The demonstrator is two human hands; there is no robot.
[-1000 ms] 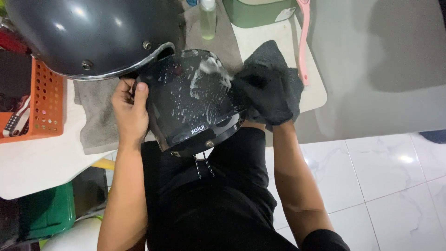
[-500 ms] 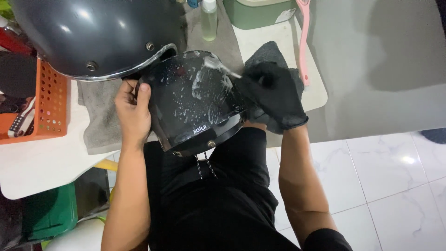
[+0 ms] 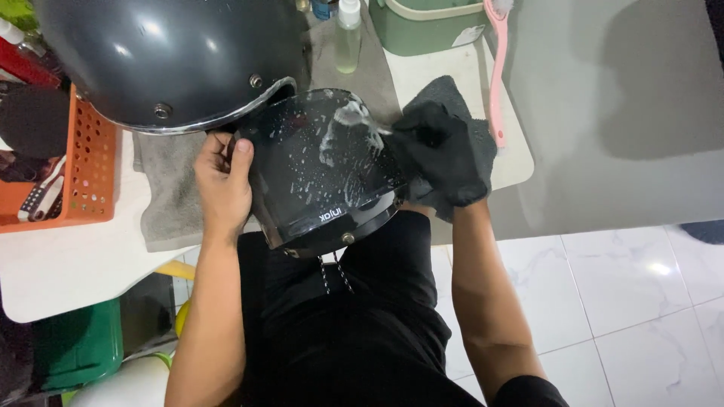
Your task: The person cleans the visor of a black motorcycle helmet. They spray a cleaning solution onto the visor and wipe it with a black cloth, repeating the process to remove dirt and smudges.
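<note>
Left hand (image 3: 224, 179) grips the left edge of a dark tinted visor (image 3: 324, 169), thumb on its outer face; the visor is held above the person's lap, just below a dark grey helmet (image 3: 162, 56) resting on a grey towel (image 3: 170, 203). Right hand (image 3: 445, 154) — covered by a black cloth (image 3: 452, 124) — presses against the visor's right side, where white foam streaks show. An orange basket (image 3: 83, 173) sits at left — on the white table (image 3: 68, 271).

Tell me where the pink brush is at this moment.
In the head view, the pink brush lies at the upper right of the white table, beside the green tub and just past the black cloth under the right hand.
</note>
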